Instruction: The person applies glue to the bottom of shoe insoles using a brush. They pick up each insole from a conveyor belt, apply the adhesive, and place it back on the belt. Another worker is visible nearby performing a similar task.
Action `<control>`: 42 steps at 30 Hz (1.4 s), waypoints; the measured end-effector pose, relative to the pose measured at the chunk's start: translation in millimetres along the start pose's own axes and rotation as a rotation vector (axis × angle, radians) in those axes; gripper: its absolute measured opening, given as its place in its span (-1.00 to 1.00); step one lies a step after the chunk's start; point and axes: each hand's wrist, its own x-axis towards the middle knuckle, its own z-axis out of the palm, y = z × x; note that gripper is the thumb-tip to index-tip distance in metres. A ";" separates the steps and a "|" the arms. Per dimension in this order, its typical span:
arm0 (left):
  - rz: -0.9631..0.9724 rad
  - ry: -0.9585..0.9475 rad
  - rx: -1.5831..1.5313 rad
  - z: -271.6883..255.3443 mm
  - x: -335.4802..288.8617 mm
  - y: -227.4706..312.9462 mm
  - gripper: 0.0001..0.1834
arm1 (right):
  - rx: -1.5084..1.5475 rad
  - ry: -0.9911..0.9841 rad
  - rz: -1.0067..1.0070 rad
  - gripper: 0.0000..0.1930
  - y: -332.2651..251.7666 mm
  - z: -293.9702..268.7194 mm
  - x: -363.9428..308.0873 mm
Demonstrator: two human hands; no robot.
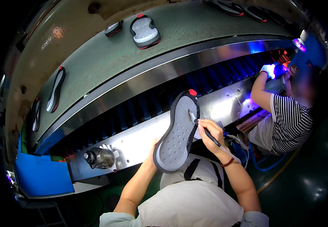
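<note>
A grey shoe sole (175, 142) with a black rim and a red toe tip is held up in front of my body, its dimpled inner face toward me. My left hand (153, 151) grips it by the left edge near the heel, the fingers mostly hidden behind the sole. In my right hand (211, 135) is a small brush (208, 133) with a dark handle, pinched like a pen. The brush's pale bristles touch the inner face at the forefoot, close to the right rim. A beaded bracelet circles my right wrist.
Several more soles, such as one grey sole (144, 32), lie on the green conveyor belt (99, 60) beyond the metal rail. A dark-lidded pot (99, 158) stands on the metal ledge (128, 149) at left. On the right sits a co-worker (290, 117) under a purple lamp (299, 44).
</note>
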 end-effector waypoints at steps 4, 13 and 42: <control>0.076 0.160 0.149 11.9 1.9 -6.6 -0.50 | 0.049 -0.089 0.144 -0.94 -7.3 3.0 0.6; -0.083 0.345 0.028 14.9 6.9 -1.0 -0.42 | 1.073 0.473 0.795 -0.80 33.7 -53.5 -39.9; -0.214 0.245 0.046 -49.3 -41.3 0.5 -0.17 | 0.995 0.778 0.981 -0.84 37.9 -21.8 -95.6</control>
